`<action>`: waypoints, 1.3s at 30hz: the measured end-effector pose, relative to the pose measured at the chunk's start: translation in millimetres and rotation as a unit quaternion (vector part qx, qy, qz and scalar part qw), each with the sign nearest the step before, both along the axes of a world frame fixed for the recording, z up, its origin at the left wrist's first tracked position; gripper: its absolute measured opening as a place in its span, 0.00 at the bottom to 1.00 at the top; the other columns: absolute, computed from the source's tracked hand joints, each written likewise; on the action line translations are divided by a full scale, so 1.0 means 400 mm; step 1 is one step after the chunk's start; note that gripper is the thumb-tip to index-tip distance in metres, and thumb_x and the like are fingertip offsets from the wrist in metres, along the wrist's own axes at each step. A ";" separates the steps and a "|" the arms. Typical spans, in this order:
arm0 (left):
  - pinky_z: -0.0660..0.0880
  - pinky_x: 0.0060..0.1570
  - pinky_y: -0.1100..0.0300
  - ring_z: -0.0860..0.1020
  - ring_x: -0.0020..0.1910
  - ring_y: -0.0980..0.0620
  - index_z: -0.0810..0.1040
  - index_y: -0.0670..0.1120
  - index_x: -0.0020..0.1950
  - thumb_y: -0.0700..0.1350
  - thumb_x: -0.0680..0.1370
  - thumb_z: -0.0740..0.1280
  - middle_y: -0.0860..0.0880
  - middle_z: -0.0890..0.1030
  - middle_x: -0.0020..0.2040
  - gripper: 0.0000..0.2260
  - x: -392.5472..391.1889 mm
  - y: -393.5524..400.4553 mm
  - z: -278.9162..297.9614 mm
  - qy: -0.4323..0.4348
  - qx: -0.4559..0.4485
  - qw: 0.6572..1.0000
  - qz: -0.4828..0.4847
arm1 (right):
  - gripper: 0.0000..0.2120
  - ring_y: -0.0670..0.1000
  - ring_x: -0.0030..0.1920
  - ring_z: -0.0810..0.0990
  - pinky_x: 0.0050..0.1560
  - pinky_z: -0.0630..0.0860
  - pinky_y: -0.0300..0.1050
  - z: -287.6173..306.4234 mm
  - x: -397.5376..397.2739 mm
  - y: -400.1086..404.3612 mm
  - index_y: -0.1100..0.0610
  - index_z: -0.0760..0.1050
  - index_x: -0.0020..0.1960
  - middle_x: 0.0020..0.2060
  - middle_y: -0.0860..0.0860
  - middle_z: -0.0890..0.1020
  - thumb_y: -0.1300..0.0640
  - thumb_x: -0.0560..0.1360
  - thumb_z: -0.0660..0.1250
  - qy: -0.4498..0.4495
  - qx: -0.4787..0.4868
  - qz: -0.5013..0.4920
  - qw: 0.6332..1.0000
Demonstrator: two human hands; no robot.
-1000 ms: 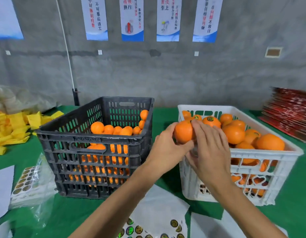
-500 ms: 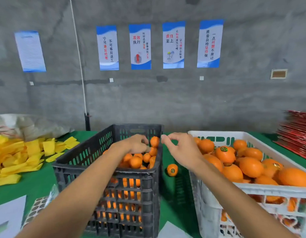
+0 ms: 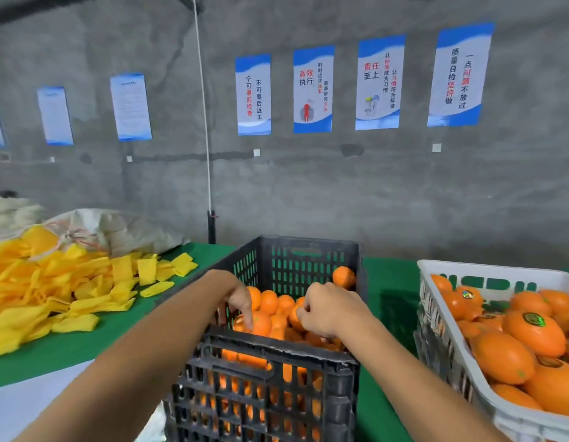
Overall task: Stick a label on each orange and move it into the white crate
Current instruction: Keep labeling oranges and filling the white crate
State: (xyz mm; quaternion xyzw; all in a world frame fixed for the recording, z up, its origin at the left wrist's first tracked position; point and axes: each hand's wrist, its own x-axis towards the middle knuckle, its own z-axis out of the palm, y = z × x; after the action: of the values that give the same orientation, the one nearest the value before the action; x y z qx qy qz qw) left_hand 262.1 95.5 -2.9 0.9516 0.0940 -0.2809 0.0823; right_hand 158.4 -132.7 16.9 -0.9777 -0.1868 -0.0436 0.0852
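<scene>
A black crate (image 3: 276,349) in the middle holds a heap of unlabelled oranges (image 3: 270,303). My left hand (image 3: 240,298) reaches down into it, fingers wrapped over one orange (image 3: 261,324). My right hand (image 3: 332,309) is also inside the crate, fingers curled around another orange (image 3: 294,315). One more orange (image 3: 343,277) rests high against the crate's far right corner. The white crate (image 3: 436,269) at the right is piled with oranges; some, such as the large one (image 3: 532,334), carry a round green label.
Yellow foam sleeves (image 3: 53,291) lie heaped on the green table (image 3: 388,282) at the left, in front of a pale sack (image 3: 117,231). White paper (image 3: 28,406) covers the near left corner. A grey wall with posters rises behind.
The orange held over the white crate a second ago has left my hands. Both hands crossed to the black crate and have dropped in among its oranges. The view swung left and up.
</scene>
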 end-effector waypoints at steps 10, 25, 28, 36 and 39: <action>0.81 0.60 0.44 0.78 0.65 0.39 0.66 0.58 0.70 0.41 0.74 0.79 0.39 0.70 0.73 0.32 0.049 -0.089 -0.097 0.035 0.099 0.985 -0.134 | 0.14 0.57 0.43 0.83 0.50 0.82 0.53 0.002 -0.008 -0.004 0.54 0.76 0.40 0.34 0.51 0.80 0.48 0.80 0.63 -0.001 0.040 0.005 0.999; 0.76 0.38 0.58 0.78 0.42 0.48 0.73 0.50 0.55 0.41 0.70 0.81 0.46 0.79 0.48 0.21 -0.002 -0.035 0.008 -0.215 -0.079 0.962 -0.147 | 0.22 0.50 0.30 0.72 0.35 0.68 0.45 -0.017 0.011 -0.005 0.53 0.70 0.30 0.27 0.47 0.74 0.47 0.82 0.62 -0.091 0.148 -0.021 0.985; 0.80 0.42 0.57 0.83 0.45 0.46 0.76 0.52 0.55 0.40 0.73 0.78 0.47 0.83 0.47 0.17 -0.019 -0.069 0.026 -0.302 -0.171 0.928 -0.133 | 0.18 0.52 0.38 0.77 0.40 0.75 0.47 -0.018 0.010 -0.020 0.51 0.74 0.35 0.33 0.46 0.78 0.48 0.82 0.60 -0.093 0.211 -0.047 0.972; 0.81 0.56 0.45 0.72 0.72 0.40 0.57 0.65 0.81 0.46 0.70 0.81 0.46 0.63 0.81 0.47 -0.049 -0.139 -0.004 -0.034 -0.057 0.993 -0.098 | 0.13 0.55 0.47 0.83 0.52 0.82 0.54 -0.010 -0.028 -0.002 0.52 0.81 0.52 0.47 0.51 0.84 0.49 0.83 0.60 -0.075 0.158 -0.063 0.983; 0.81 0.58 0.42 0.74 0.70 0.41 0.56 0.63 0.81 0.48 0.69 0.82 0.43 0.66 0.78 0.49 -0.039 -0.190 0.024 -0.033 -0.005 0.993 -0.114 | 0.13 0.58 0.49 0.83 0.53 0.82 0.55 -0.008 -0.017 -0.004 0.53 0.81 0.50 0.48 0.53 0.84 0.50 0.82 0.59 -0.067 0.185 -0.071 0.978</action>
State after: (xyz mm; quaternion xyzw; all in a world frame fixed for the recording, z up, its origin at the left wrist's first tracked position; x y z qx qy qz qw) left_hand 246.6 19.3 6.9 0.9645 -0.0189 -0.2570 0.0577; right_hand 151.8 -134.1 13.7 -0.9506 -0.1109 -0.1489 0.2487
